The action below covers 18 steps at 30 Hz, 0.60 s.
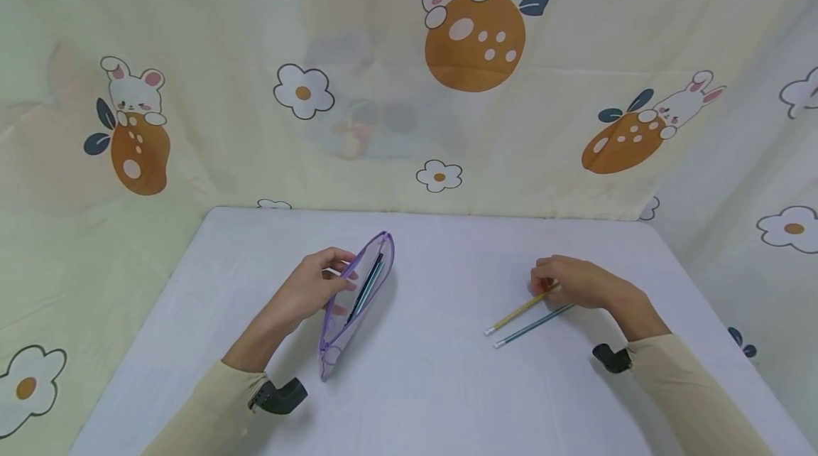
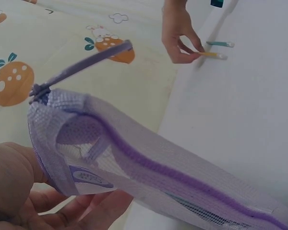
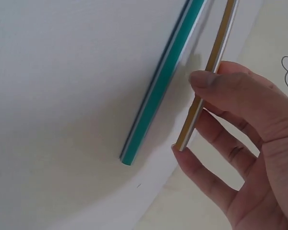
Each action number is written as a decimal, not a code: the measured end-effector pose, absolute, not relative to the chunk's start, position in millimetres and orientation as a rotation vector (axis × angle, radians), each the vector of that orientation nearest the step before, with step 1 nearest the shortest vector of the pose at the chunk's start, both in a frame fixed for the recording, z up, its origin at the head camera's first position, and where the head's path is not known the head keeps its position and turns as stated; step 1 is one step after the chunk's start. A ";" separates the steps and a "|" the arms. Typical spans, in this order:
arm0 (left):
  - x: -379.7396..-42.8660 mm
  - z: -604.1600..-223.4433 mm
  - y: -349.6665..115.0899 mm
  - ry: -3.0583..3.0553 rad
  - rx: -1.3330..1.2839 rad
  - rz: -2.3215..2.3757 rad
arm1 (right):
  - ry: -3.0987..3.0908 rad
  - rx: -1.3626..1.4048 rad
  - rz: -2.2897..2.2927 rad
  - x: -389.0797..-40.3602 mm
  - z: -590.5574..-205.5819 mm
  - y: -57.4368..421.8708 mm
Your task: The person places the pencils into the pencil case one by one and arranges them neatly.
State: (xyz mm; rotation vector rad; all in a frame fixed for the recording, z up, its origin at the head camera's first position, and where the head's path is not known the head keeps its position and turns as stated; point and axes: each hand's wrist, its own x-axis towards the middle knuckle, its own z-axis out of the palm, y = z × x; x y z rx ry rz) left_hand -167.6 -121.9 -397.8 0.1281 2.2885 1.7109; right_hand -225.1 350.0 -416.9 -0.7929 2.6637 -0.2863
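Observation:
My left hand (image 1: 308,289) grips a purple mesh pencil case (image 1: 331,355) by its side, thumb on the near face. The case stands tilted with its zipped mouth open upward, and dark and teal pencils (image 1: 367,288) lie inside it. Over on the right, my right hand (image 1: 578,281) pinches a yellow pencil (image 1: 520,312) between thumb and fingers near one end; its white-tipped end points toward the table's middle. A teal pencil (image 3: 159,91) lies on the table beside it, close to the right hand. In the left wrist view the zipper pull (image 2: 89,64) sticks out from the case's end.
A white-covered table (image 1: 441,385) lies under both hands. Behind it and at the sides hangs a pale cloth (image 1: 371,186) printed with rabbits and flowers. Dark wrist cameras (image 1: 279,397) jut out from both cuffs.

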 end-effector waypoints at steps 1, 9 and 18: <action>-167.5 -397.7 -121.9 2.289 0.128 1.710 | 2.674 -0.815 -0.291 -225.5 -415.6 350.1; -167.0 -397.2 -121.7 2.288 0.123 1.710 | 2.741 -0.960 -0.293 -231.6 -407.2 343.8; -167.2 -396.9 -122.6 2.293 0.129 1.711 | 2.822 -1.126 -0.272 -236.7 -394.8 325.3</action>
